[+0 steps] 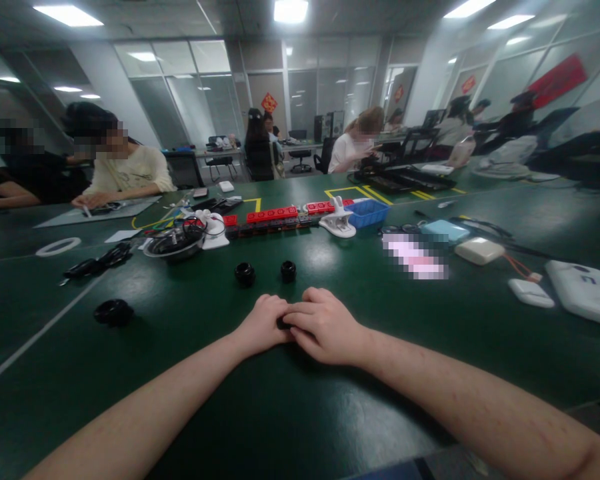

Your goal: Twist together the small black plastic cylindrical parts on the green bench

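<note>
Over the green table, my left hand (266,323) is closed around a small black part (283,323). My right hand (326,325) meets it there, its fingers bent over the same part. Most of that part is hidden by my fingers, so its exact kind cannot be made out. Just beyond my hands stand two short, round black pieces, a left one (245,273) and a right one (289,271). A larger black round piece (113,312) lies farther left, apart from my left forearm.
Across the green table (190,400) stretch a row of red blocks (273,214), a white clip (338,220) and a blue bin (369,213). A bowl of black parts (175,243) sits left, beside cables (97,262). White cases (480,251) lie right. A co-worker (125,167) works opposite.
</note>
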The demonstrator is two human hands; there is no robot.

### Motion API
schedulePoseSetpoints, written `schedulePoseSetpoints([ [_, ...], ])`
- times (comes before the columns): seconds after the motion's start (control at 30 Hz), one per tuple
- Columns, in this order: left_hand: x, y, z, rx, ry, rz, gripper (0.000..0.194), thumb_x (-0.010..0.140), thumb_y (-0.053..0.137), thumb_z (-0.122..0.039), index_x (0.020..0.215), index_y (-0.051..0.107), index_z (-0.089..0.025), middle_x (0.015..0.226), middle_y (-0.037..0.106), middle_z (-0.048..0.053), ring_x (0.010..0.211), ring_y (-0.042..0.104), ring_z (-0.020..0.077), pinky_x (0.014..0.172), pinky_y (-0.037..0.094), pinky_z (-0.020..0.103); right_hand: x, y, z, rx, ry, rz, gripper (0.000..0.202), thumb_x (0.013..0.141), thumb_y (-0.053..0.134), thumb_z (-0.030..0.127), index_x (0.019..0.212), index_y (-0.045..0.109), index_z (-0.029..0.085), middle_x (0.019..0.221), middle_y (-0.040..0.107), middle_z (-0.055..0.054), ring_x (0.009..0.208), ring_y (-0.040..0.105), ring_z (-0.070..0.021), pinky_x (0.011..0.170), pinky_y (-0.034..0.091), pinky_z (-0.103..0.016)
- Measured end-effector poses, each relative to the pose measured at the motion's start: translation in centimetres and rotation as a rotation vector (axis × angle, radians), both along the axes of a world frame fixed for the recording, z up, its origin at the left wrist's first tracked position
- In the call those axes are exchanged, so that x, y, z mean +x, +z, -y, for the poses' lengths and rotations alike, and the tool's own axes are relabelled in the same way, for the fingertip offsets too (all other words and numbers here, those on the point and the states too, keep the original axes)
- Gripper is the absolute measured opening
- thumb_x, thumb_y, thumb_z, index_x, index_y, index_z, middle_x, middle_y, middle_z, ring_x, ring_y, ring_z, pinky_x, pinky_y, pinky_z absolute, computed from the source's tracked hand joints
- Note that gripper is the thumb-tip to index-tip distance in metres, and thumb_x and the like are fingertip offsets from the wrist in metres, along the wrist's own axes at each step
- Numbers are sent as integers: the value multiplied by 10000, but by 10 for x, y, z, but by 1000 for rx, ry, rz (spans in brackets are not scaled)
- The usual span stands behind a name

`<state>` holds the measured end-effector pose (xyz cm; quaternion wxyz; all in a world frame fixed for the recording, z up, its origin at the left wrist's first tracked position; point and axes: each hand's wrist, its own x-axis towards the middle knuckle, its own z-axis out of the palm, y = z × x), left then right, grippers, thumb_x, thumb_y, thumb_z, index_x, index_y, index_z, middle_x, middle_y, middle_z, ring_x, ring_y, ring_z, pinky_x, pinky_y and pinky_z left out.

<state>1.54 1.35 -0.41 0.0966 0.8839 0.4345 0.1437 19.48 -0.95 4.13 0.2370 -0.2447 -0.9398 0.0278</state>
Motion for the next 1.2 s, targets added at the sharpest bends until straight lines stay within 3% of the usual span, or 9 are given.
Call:
schedulePoseSetpoints([
  [0.37, 1, 1, -1, -7, -10, 1, 218, 671, 609, -358, 619, 484, -187, 641, 520, -38, 672, 475, 162, 686, 331, 301, 0, -4, 0, -9, 65, -66, 195, 794, 438, 206, 818, 622, 145, 719, 589, -59, 710, 437, -169, 652, 329, -306],
  [0.7, 2, 6, 2, -18, -1, 13, 214, 700, 602, -378, 647, 514, -190, 643, 529, -40, 668, 476, 152, 694, 331, 300, 0, -11, -9, -34, -87, -110, 141, 783, 433, 215, 703, 532, 156, 608, 506, -19, 610, 436, -145, 607, 334, -274],
  [0.9, 2, 7, 2, -28, -1, 20, 300, 676, 617, -491, 696, 550, -199, 652, 531, -43, 679, 484, 154, 695, 329, 303, 3, -12, -18, -78, -172, -118, 113, 812, 457, 229, 736, 506, 161, 633, 517, -7, 633, 438, -141, 599, 333, -257],
  [1.2, 1, 6, 1, -28, -3, 18, 310, 679, 620, -502, 735, 575, -201, 675, 548, -32, 700, 490, 167, 704, 327, 309, 3, -14, -22, -107, -213, -98, 117, 830, 471, 253, 758, 486, 162, 661, 516, -3, 659, 436, -143, 614, 333, -261],
])
